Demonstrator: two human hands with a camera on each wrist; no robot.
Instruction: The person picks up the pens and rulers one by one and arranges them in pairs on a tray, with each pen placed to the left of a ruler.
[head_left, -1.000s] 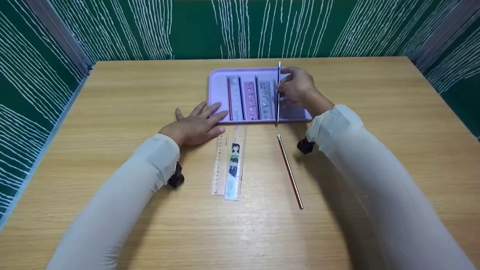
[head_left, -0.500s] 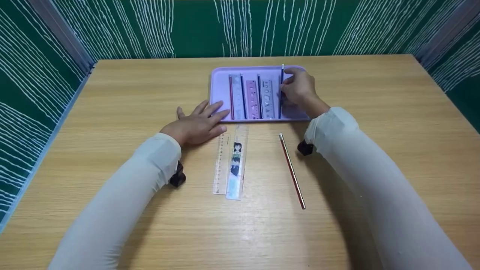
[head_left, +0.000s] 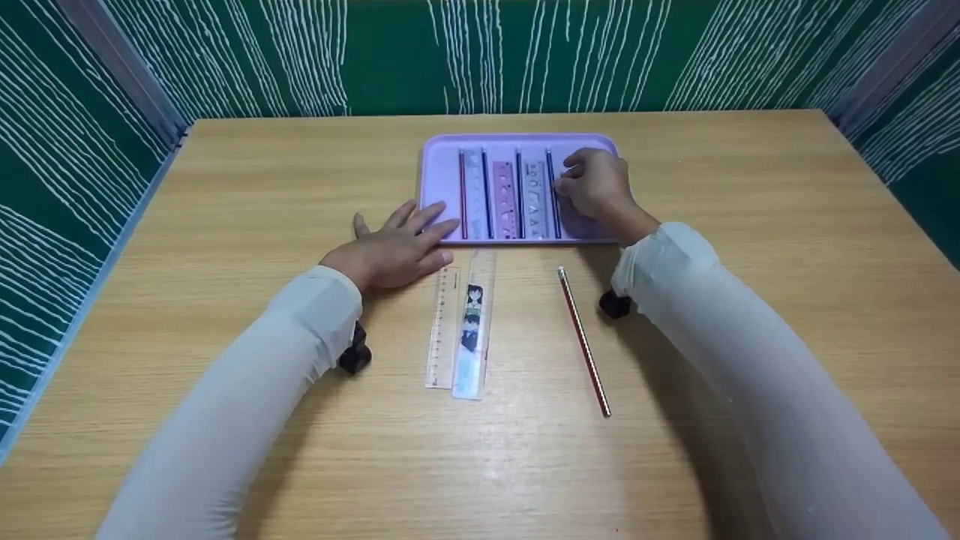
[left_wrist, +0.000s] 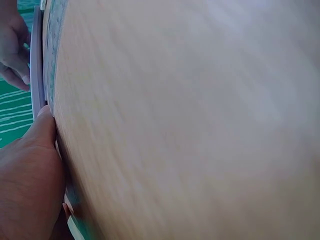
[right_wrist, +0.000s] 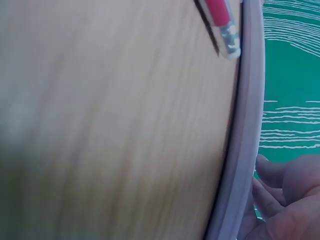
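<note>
The lilac tray (head_left: 442, 172) holds a row of pencils and stencil rulers. At the row's right end lies a dark blue pencil (head_left: 553, 199), beside a clear stencil ruler (head_left: 535, 199). My right hand (head_left: 596, 184) is bent over the tray's right side, fingertips right at that pencil's right edge and not wrapped across it. In the right wrist view the right hand (right_wrist: 287, 200) shows past the tray's wall (right_wrist: 245, 110), thumb and fingers loosely bent. My left hand (head_left: 394, 251) lies spread, fingers over the tray's front left corner. The left thumb (left_wrist: 44, 125) shows near the rim in the left wrist view.
In front of the tray, a clear ruler (head_left: 441, 330) and a ruler with cartoon figures (head_left: 471, 337) lie side by side on the wooden table (head_left: 262, 165). A red striped pencil (head_left: 583, 341) lies to their right. Green walls with white lines surround the table.
The dark blue pencil has come down from my right hand's grip into the tray and shifted left beside the stencil ruler. My right fingers have lowered with it. The left hand stays put.
</note>
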